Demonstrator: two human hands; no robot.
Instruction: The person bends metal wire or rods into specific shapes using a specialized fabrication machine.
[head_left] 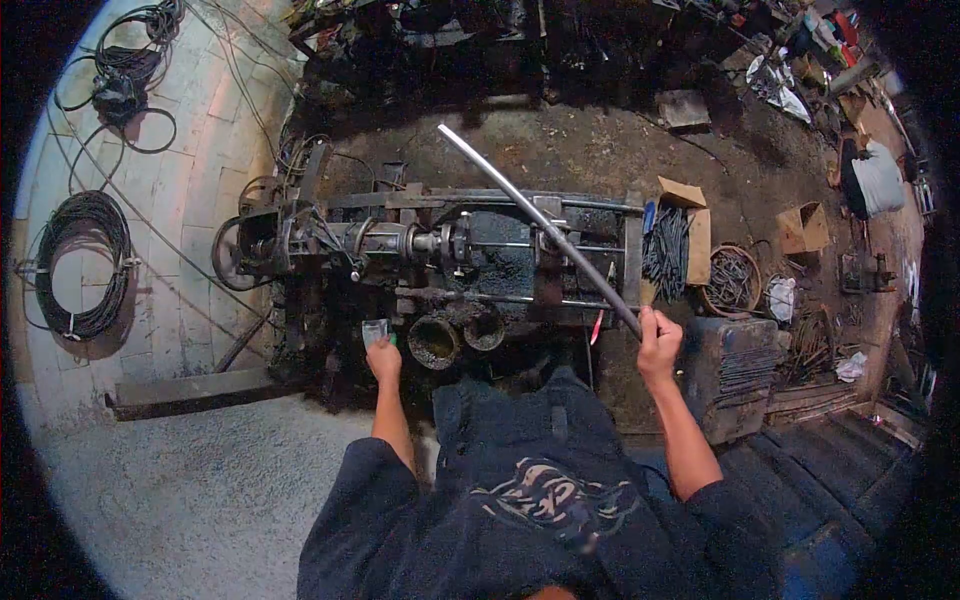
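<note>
My right hand [660, 345] is closed around the lower end of a long, straight metal rod [540, 222]. The rod slants up and to the left over the machine, its far tip bright. My left hand [381, 358] grips a small, pale, see-through piece [375, 331] with a bit of green by the fingers; its kind is too small to tell. In front of me lies a greasy lathe-like machine [410, 240] with a chuck [458, 242] and long guide bars. Two round, dirty pots [434, 342] sit at its near side, close to my left hand.
Right of the machine stand a cardboard box [697, 228] of dark rods and a round basket [730, 279] of metal pieces. A dark metal block [735, 375] is at my right. Coiled cable [84, 265] lies on the left, near a long beam [195, 392].
</note>
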